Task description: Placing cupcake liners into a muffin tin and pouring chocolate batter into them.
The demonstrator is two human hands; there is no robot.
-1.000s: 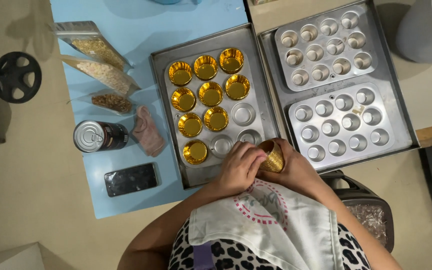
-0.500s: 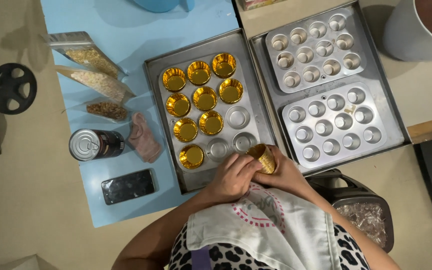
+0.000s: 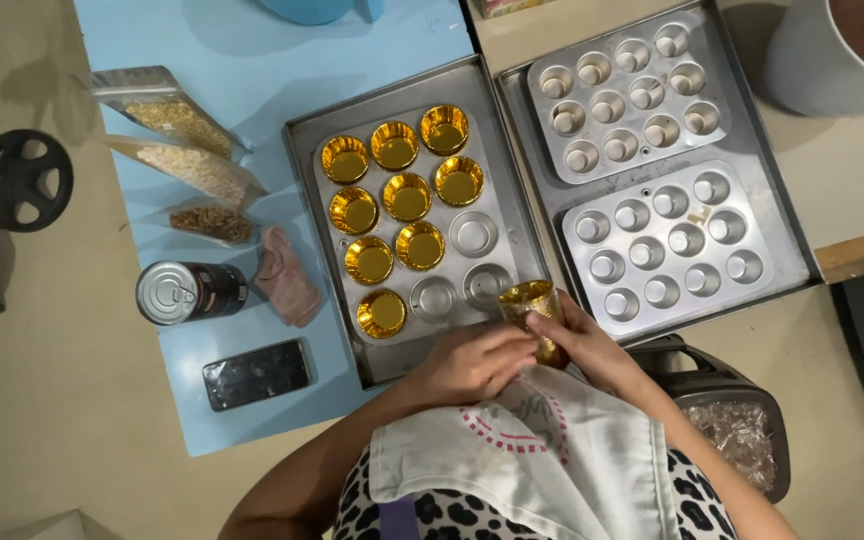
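Both my hands meet at the near edge of a grey muffin tin [image 3: 497, 190]. My right hand [image 3: 592, 345] grips a stack of gold foil baking cups [image 3: 534, 306], held tilted. My left hand [image 3: 472, 362] rests its fingertips on the stack's lower end. Several gold cups [image 3: 407, 196] sit in the tin's wells. Three wells [image 3: 474, 232] near the stack are bare metal.
Two upside-down muffin tins [image 3: 662, 245] lie in a metal tray to the right. On the blue table [image 3: 252, 40] at left lie clear bags of grain [image 3: 187, 165], a can [image 3: 192, 292], a pink cloth [image 3: 287, 275] and a phone [image 3: 255, 374]. A bin [image 3: 732, 420] stands near right.
The stack of gold cups has lifted slightly and tilted up toward the tin, with both hands still on it. The camera view has shifted a little.
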